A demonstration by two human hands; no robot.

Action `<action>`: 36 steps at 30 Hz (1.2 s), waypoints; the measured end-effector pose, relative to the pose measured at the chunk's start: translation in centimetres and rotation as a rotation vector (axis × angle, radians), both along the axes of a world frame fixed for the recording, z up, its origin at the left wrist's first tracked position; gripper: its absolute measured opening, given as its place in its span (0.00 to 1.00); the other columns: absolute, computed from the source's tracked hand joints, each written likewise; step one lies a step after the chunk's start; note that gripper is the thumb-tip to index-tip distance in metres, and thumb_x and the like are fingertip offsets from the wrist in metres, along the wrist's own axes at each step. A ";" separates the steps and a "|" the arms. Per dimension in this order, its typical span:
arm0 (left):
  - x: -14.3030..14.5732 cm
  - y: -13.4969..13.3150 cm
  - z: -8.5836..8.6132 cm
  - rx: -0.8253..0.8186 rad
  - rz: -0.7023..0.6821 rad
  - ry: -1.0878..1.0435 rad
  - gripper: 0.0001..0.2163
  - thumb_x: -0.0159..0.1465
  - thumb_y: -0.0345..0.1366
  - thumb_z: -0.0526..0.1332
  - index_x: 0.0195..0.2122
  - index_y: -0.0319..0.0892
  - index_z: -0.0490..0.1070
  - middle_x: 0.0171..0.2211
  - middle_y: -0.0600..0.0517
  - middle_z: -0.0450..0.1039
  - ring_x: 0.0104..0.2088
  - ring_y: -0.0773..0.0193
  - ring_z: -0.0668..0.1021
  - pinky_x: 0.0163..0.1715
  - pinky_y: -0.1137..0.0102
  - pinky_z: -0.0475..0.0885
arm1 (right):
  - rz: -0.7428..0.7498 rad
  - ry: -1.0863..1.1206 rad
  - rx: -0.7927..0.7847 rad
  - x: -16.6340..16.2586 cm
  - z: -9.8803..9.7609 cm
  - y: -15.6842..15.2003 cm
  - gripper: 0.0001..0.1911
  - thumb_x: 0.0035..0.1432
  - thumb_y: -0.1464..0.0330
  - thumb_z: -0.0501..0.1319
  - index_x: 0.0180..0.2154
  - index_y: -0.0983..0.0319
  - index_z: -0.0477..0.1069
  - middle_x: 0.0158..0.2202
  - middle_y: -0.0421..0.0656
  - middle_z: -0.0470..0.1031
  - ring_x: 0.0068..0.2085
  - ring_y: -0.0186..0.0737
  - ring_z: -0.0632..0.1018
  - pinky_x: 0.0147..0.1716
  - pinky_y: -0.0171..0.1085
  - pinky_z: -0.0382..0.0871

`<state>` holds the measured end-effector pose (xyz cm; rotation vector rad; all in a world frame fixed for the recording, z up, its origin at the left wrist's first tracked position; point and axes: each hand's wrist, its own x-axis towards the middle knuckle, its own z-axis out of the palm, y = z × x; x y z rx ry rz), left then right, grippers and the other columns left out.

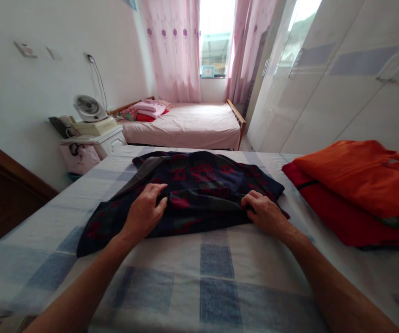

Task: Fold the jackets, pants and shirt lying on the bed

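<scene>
A dark navy garment [202, 173] with red and dark green patches lies spread on the bed in front of me. Its near part is folded over in a loose ridge, and a grey strip runs along its left side. My left hand [144, 208] is over the garment's left half, thumb and fingers apart with a gap between them. At the right end of the ridge, my right hand [264, 210] pinches the cloth, its fingertips closed on the garment. What kind of garment it is cannot be made out.
Folded orange and red clothes [355, 185] lie on the checked bedsheet [216, 296] at right. Beyond is a second bed [199, 122] with pillows. A fan [89, 107] stands on a cabinet at left. White wardrobe doors [327, 88] line the right side.
</scene>
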<state>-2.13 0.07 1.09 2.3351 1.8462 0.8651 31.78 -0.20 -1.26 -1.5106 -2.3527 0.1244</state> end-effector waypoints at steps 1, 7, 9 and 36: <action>1.3 0.7 0.4 0.013 -0.052 0.003 0.15 0.61 0.34 0.53 0.49 0.41 0.68 0.48 0.47 0.68 0.45 0.58 0.74 0.47 0.65 0.69 | 0.001 0.022 -0.004 0.0 0.0 0.0 0.10 0.48 0.78 0.53 0.33 0.60 0.65 0.36 0.41 0.67 0.38 0.37 0.70 0.38 0.35 0.60; 10.2 5.0 0.0 -0.051 -0.284 0.118 0.13 0.62 0.39 0.55 0.44 0.40 0.72 0.45 0.46 0.70 0.48 0.57 0.71 0.50 0.64 0.66 | -0.048 0.071 0.004 -0.1 -0.7 0.2 0.10 0.50 0.78 0.52 0.34 0.60 0.66 0.37 0.41 0.67 0.37 0.36 0.70 0.35 0.34 0.61; 12.6 6.0 -0.4 -0.105 -0.320 0.122 0.11 0.61 0.41 0.58 0.39 0.42 0.75 0.42 0.47 0.72 0.45 0.57 0.72 0.46 0.65 0.68 | -0.054 0.064 0.009 -0.1 -0.8 0.2 0.11 0.49 0.78 0.53 0.34 0.60 0.67 0.37 0.41 0.68 0.37 0.36 0.71 0.35 0.34 0.61; 10.9 -0.4 -2.8 0.099 -0.611 0.446 0.06 0.65 0.31 0.52 0.36 0.42 0.68 0.32 0.51 0.69 0.33 0.63 0.71 0.29 0.70 0.66 | -0.114 0.170 0.156 -0.1 -1.4 0.6 0.16 0.53 0.77 0.51 0.43 0.58 0.68 0.44 0.44 0.71 0.45 0.43 0.72 0.46 0.44 0.62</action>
